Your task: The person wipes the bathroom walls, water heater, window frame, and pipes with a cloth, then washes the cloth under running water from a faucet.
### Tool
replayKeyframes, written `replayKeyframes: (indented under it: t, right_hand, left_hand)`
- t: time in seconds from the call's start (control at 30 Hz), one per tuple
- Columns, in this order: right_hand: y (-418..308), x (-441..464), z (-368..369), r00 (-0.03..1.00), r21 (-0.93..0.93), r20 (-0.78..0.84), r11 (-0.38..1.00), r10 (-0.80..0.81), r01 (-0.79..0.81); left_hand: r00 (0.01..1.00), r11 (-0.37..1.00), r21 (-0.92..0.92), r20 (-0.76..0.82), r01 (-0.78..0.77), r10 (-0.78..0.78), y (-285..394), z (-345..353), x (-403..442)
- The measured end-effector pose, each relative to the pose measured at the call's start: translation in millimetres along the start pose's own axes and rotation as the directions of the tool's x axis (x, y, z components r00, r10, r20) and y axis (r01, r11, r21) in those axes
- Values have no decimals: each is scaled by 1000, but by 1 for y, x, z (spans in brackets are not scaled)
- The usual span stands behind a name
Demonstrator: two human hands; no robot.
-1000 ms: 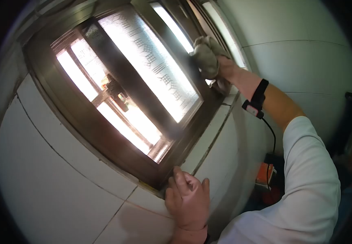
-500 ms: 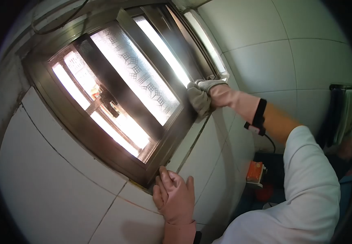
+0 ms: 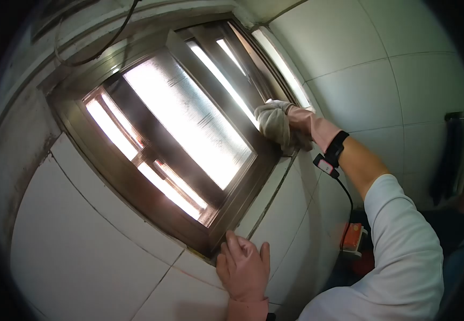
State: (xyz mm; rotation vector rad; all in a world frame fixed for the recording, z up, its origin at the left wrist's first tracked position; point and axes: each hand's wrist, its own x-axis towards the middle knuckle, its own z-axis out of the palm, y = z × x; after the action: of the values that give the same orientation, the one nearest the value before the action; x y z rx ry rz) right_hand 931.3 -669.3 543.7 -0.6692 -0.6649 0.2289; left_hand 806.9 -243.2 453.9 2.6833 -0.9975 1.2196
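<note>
My right hand [image 3: 306, 127], in a pink rubber glove, is closed around a greyish cloth [image 3: 273, 124]. The cloth presses against the dark metal frame at the right side of the window [image 3: 189, 117]. Part of the fingers is hidden by the cloth and glove. Below, my left hand [image 3: 245, 270], also in a pink glove, rests on the white tiles at the window frame's lower corner. Its thumb stands apart, some fingers are slightly bent, and it holds nothing.
A black strap with a small device [image 3: 326, 166] and cable sits on my right wrist. Cloths [image 3: 459, 155] hang from a rail on the tiled wall [image 3: 349, 91]. An orange-red packet [image 3: 353, 237] lies lower right. A dark cable [image 3: 111, 43] hangs above the window.
The view has shifted, so the window sits further right and lower. My right hand and the cloth have moved slightly along the frame. My left hand stays at the lower corner.
</note>
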Motion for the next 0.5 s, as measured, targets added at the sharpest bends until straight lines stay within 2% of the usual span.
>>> replayKeyframes:
  t: [0.03,0.07,0.13,0.27,0.33,0.4,0.5]
  right_hand:
    - [13,-3,18,989,225,135,971,53,-83]
    - [10,0,17,998,-3,-58,1000,-6,6]
    - [17,-1,11,994,-106,-93,994,-48,38]
    - [33,-14,49,971,-387,-185,919,-154,72]
    - [35,-25,68,942,-582,-255,812,-219,31]
    - [32,-37,90,904,-770,-314,635,-291,-63]
    - [30,-38,119,819,-906,-328,402,-471,-132]
  left_hand:
    - [1000,1000,-2,-7,-5,5,0,1,0]
    - [1000,1000,18,-9,-11,11,0,2,-1]
    - [1000,998,58,-9,-13,14,0,0,-4]
    - [1000,998,53,-4,-18,18,0,-2,-4]
    - [1000,999,39,-5,-25,25,-2,0,-4]
    - [999,999,37,-17,-31,32,-3,3,-5]
    - [1000,1000,20,9,-10,10,-2,2,-5]
